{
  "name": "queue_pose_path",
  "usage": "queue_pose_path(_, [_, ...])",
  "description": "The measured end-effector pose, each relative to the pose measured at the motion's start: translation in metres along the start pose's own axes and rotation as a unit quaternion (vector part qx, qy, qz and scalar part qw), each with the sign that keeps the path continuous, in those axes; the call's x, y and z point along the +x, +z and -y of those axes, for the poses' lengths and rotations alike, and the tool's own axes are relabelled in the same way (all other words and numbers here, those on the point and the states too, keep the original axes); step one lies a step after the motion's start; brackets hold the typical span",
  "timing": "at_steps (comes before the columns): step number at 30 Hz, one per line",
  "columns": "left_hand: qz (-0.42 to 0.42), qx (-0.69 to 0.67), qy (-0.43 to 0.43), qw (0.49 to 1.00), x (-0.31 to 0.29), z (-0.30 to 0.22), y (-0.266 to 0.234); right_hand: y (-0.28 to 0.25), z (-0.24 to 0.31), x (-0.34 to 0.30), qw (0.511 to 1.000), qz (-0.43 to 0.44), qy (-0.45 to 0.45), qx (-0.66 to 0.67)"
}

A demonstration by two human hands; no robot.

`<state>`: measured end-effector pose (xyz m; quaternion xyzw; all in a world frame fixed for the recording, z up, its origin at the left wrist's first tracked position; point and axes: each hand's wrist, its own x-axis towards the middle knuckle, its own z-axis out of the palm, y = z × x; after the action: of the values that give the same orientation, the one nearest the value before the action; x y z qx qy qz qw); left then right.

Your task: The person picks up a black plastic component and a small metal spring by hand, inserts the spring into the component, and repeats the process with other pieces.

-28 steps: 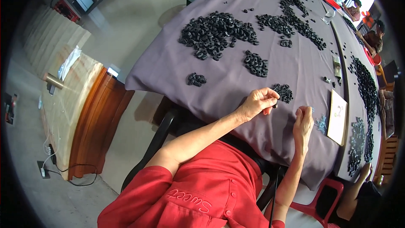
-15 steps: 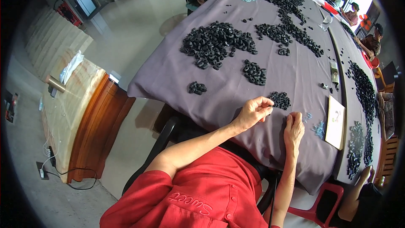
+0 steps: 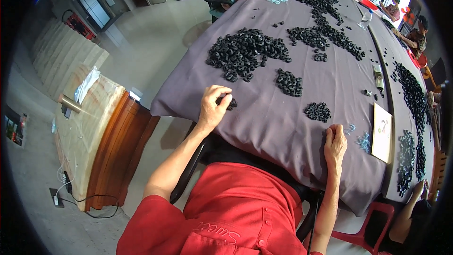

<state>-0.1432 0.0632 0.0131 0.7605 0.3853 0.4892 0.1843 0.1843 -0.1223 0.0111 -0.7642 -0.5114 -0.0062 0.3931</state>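
Observation:
My left hand (image 3: 214,108) is at the small separate heap of black ring-shaped parts (image 3: 232,104) near the table's left front. Its fingers curl toward the thumb, with a black part between them; the hand covers most of that heap. My right hand (image 3: 335,145) rests on the cloth near the front edge, fingers pressed together in a pinch. Whatever it holds is too small or hidden. Just beyond it lies a round cluster of black rings (image 3: 318,112). Small clear bluish pieces (image 3: 363,141) are scattered to its right.
A grey cloth (image 3: 264,118) covers the long table. Further off lie a large black heap (image 3: 247,52) and a smaller one (image 3: 289,83). A pale board (image 3: 381,133), a tube (image 3: 378,77) and a clear bottle (image 3: 364,20) are at the right. Co-workers sit along the table.
My left hand has moved left, from beside the round ring cluster to the small separate heap. My right hand stays in its pinch at about the same place. The view has shifted slightly.

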Motion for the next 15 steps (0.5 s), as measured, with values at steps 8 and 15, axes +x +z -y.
queue_pose_path(8, [0.025,0.063,0.005,0.998,-0.002,0.017,0.0,0.003,-0.001,0.0,1.0,-0.002,-0.005,-0.011])
queue_pose_path(15, [0.132,0.216,0.096,0.963,-0.008,0.0,0.008,0.002,-0.002,-0.001,1.0,-0.002,-0.001,0.005])
